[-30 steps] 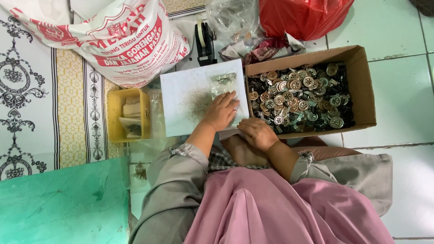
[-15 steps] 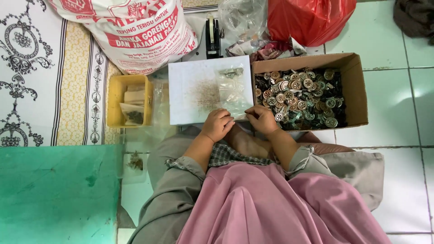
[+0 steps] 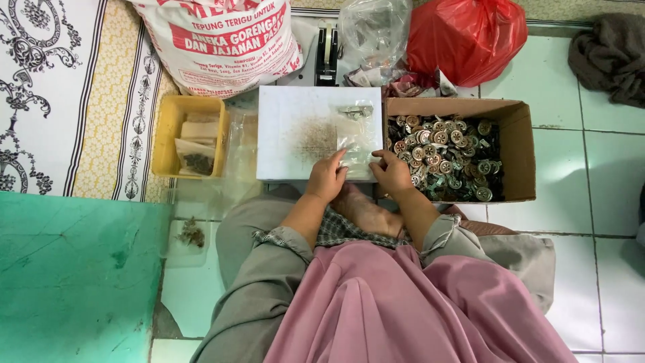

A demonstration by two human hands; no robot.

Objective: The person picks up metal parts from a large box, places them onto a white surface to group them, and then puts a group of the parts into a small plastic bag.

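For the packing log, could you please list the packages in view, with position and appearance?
Large sack: top left, white with red printing.
Red plastic bag: top right, bulging.
Cardboard box: right of the white board, brown, holding round metal pieces.
Small clear bag: between both hands.
Yellow tray: left, rectangular.

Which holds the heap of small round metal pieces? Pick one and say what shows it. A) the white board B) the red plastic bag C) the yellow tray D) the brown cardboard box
D: the small round metal pieces lie heaped inside the brown cardboard box, right of the white board.
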